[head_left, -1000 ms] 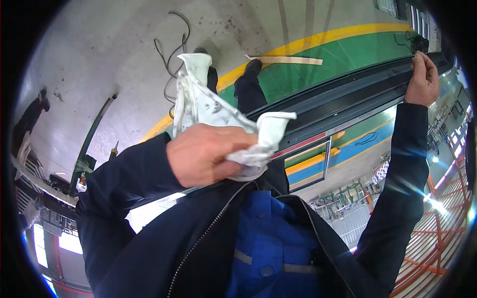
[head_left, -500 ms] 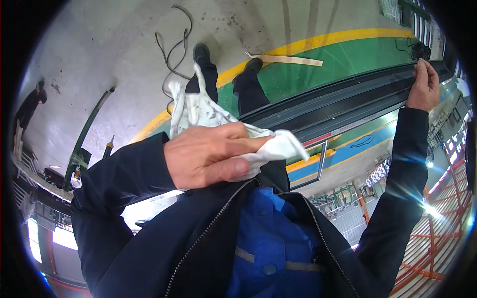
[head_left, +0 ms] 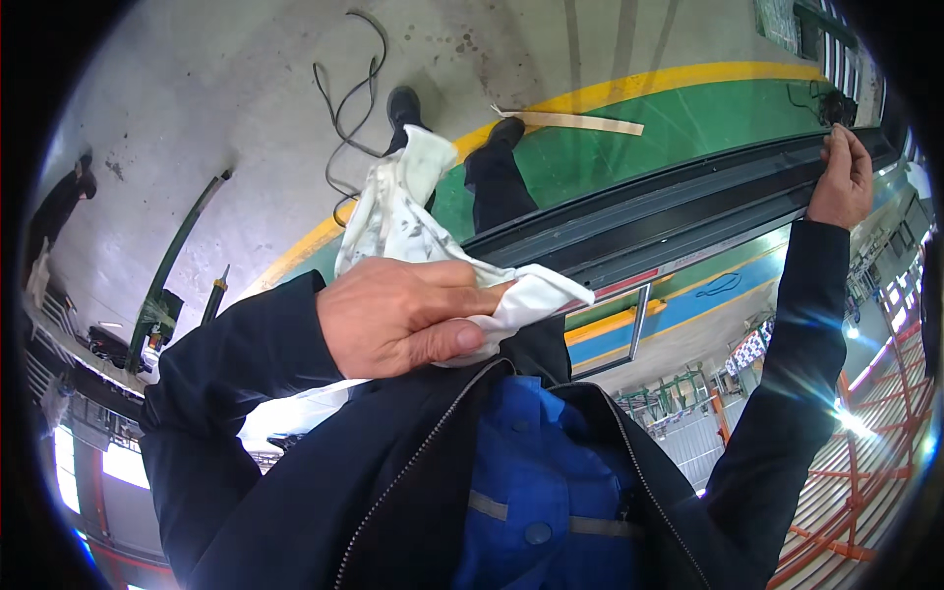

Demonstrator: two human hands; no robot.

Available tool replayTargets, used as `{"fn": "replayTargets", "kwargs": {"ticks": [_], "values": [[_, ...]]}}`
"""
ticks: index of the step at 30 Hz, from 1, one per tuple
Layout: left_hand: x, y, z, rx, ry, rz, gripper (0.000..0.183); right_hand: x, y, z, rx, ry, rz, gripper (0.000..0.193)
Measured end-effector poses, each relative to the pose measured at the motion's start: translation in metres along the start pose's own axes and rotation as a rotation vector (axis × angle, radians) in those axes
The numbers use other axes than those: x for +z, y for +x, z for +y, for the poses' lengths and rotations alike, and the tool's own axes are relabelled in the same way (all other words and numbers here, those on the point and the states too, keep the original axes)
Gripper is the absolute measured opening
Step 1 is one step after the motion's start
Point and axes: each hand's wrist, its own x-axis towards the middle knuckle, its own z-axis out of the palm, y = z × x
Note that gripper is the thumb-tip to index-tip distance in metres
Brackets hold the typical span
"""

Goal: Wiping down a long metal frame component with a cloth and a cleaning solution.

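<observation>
Dark frame (head_left: 678, 208), white cloth (head_left: 398, 216)

The frame slants up rightward; the cloth hangs before its left stretch, bunched in the left hand (head_left: 398, 320), thumb and fingers closed on it; near the frame's right corner, the right hand (head_left: 844, 187) has fingertips nearly together; I cannot tell their hold.

Two hands (head_left: 393, 317) (head_left: 842, 187), one cloth bundle (head_left: 395, 218), two shoes (head_left: 402, 104) (head_left: 508, 131).

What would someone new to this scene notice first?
First, the smudged white cloth bunched in the left hand, just left of centre. Next, the dark frame slanting up to the right, with the right hand near its far end. Beyond it, a yellow stripe curves across the floor, edging a green patch.
</observation>
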Motion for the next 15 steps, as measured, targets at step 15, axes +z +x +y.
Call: {"fn": "replayTargets", "kwargs": {"ticks": [15], "values": [[-0.009, -0.078, -0.020, -0.152, -0.157, -0.067, 0.045, -0.012, 0.007, 0.012, 0.049, -0.034, -0.115, 0.021]]}}
